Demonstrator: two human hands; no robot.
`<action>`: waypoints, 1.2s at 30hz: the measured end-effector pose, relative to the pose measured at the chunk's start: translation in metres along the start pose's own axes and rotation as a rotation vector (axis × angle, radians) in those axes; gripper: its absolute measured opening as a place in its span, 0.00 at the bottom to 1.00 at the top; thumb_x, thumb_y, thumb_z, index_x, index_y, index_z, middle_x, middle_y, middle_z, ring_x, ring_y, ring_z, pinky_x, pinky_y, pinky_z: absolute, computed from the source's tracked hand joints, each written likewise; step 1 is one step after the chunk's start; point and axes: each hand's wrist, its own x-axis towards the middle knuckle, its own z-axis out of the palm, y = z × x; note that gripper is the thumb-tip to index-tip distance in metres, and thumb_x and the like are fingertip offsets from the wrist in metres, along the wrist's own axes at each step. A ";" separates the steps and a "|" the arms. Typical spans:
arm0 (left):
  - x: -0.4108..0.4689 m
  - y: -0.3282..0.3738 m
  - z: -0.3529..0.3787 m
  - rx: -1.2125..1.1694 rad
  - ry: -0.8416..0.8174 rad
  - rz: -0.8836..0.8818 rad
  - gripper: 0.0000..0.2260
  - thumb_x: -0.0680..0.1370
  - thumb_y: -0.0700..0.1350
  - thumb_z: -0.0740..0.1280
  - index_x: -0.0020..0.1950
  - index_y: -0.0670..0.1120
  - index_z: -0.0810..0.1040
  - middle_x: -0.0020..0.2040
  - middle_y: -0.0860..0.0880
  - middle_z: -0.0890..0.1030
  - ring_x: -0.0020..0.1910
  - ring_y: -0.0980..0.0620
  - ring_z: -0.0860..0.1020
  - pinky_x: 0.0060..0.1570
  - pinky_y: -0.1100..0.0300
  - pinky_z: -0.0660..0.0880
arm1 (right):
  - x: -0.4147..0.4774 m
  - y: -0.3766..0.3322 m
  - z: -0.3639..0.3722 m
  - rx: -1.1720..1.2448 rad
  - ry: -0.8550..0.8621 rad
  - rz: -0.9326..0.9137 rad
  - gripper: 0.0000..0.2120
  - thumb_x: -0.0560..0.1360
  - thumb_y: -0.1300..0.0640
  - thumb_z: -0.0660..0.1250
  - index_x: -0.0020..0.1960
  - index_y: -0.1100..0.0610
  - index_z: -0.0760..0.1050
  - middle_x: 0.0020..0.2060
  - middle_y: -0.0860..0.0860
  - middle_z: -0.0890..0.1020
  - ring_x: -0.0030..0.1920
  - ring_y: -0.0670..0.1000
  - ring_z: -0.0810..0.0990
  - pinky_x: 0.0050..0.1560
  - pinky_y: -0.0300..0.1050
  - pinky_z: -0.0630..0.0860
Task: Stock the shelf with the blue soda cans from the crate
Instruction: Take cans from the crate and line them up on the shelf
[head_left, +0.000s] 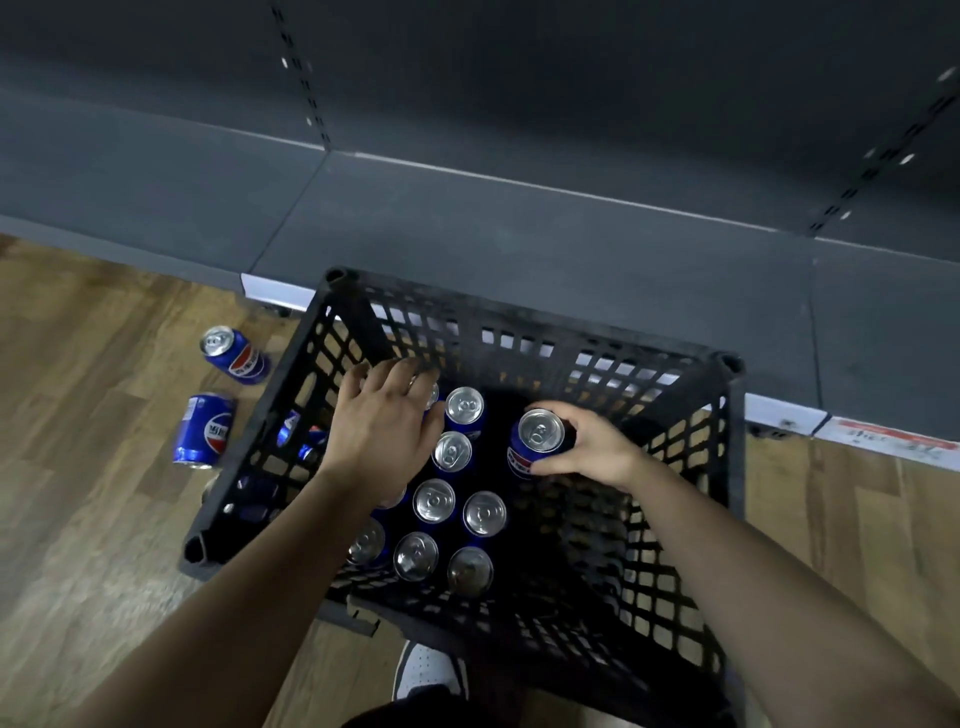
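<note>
A black lattice crate (727, 467) stands on the floor in front of the dark grey shelf (519, 234). Inside it stand several blue soda cans (434, 500), silver tops up. My right hand (592, 449) is wrapped around one blue can (537, 441), held above the others at the crate's right. My left hand (387, 421) reaches into the crate's far left corner, palm down over a can that is mostly hidden under it; whether its fingers grip that can is not visible.
Two blue cans lie on their sides on the wooden floor left of the crate, one (236, 356) near the shelf base, one (202, 430) closer to me. A white shoe (428, 670) shows below the crate. The shelf board carries nothing in view.
</note>
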 end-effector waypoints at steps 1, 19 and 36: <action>0.002 0.003 -0.013 -0.006 0.000 0.007 0.22 0.78 0.55 0.51 0.62 0.45 0.77 0.61 0.47 0.78 0.60 0.44 0.75 0.60 0.45 0.67 | -0.008 -0.014 -0.008 0.015 0.012 0.005 0.34 0.61 0.59 0.82 0.63 0.46 0.74 0.58 0.42 0.80 0.60 0.40 0.77 0.67 0.41 0.69; 0.044 0.050 -0.440 0.022 0.159 0.192 0.21 0.77 0.53 0.53 0.59 0.43 0.79 0.56 0.45 0.80 0.54 0.43 0.78 0.57 0.48 0.65 | -0.208 -0.420 -0.193 0.179 0.111 -0.078 0.27 0.64 0.70 0.78 0.59 0.57 0.74 0.49 0.47 0.83 0.49 0.41 0.82 0.50 0.34 0.76; 0.118 0.095 -0.721 -0.053 0.510 0.419 0.21 0.78 0.52 0.53 0.62 0.45 0.78 0.55 0.48 0.80 0.55 0.45 0.77 0.61 0.53 0.62 | -0.341 -0.664 -0.332 0.235 0.384 -0.311 0.24 0.67 0.59 0.72 0.62 0.58 0.74 0.51 0.52 0.84 0.53 0.48 0.82 0.56 0.40 0.76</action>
